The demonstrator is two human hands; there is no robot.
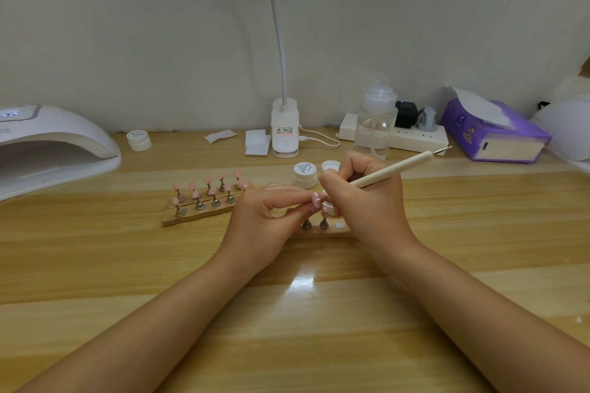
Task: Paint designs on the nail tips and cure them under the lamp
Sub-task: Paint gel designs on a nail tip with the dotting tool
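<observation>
Left hand: centre of frame, fingers pinched on a pink nail tip, lifted off its stand.
Right hand: just right of it, fingers curled round a cream dotting pen; the working end is hidden at the tip.
Smear risk: both hands float above the bench, so a tremor could drag wet paint across the tip.
Knock risk: the right hand hovers over the near wooden stand and an open gel pot; lowering it could topple a peg or tip the pot.
Other tips: the far stand, centre left, carries pink tips, safely apart.
Curing lamp: upper left, well apart; carrying an uncured tip that far invites a fingerprint.
</observation>
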